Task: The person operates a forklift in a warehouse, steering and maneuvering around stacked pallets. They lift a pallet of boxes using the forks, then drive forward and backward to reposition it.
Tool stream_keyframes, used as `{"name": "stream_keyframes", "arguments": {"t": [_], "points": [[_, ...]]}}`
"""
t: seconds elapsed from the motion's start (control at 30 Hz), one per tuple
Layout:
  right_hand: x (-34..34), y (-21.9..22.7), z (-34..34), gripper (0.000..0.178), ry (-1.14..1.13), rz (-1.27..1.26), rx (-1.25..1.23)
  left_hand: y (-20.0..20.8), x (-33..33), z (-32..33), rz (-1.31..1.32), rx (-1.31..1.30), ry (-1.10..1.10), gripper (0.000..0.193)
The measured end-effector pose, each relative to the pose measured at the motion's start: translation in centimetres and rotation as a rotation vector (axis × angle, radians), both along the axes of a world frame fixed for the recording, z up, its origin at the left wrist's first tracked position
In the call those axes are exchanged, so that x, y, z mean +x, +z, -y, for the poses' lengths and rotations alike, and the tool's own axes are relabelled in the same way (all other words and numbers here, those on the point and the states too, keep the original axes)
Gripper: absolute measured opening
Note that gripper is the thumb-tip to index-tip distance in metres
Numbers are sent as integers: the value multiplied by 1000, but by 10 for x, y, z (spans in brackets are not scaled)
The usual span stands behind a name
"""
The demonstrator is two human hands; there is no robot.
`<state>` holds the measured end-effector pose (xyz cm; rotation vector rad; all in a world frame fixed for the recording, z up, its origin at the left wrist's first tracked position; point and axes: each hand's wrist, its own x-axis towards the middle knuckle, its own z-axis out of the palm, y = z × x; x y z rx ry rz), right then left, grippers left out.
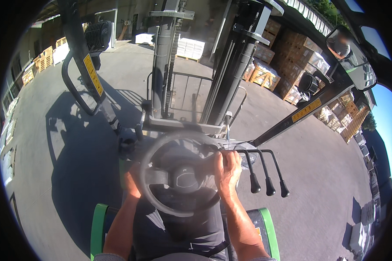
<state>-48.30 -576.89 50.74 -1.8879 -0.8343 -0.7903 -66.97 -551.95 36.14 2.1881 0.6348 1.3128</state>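
In front of me is a black steering wheel (185, 179) with a round hub, seen through glare. My left hand (133, 180) is at its left rim, and the wheel partly hides the fingers, which appear closed round the rim. At the right rim, my right hand (228, 172) has its fingers curled in a closed grip on the wheel. Just right of this hand, three black control levers (268, 185) with thick knobs hang from bent rods, apart from the fingers. Beyond the wheel rises the forklift mast (161, 65), with dark uprights and chains.
Dark cab pillars (85, 69) stand on both sides, with a mirror (350, 58) at the upper right. Stacked pallets of wrapped goods (294, 56) line the far right. White pallet loads (190, 48) stand ahead. Grey blocks (358, 237) lie at the lower right on the paved yard (309, 174).
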Motion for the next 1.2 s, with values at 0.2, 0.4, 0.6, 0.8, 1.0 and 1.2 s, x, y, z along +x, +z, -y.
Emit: {"name": "stream_keyframes", "arguments": {"t": [0.2,0.4,0.6,0.8,1.0,1.2], "points": [[-79,-60,58,6,38,-51,-75,17,-4,12,-83,-291,72,48],[-155,-97,46,6,156,-109,-116,4,-22,7,-129,-582,63,41],[-160,-97,46,8,168,-85,-147,-9,-28,9,-24,-417,85,35],[-156,-98,50,4,182,-59,-149,-11,-25,7,-146,-229,156,33],[-144,-95,48,5,226,-29,-171,-14,-20,6,-57,-339,99,37],[-157,-86,54,8,254,-93,-177,-17,-29,14,-62,-333,90,30]]}}
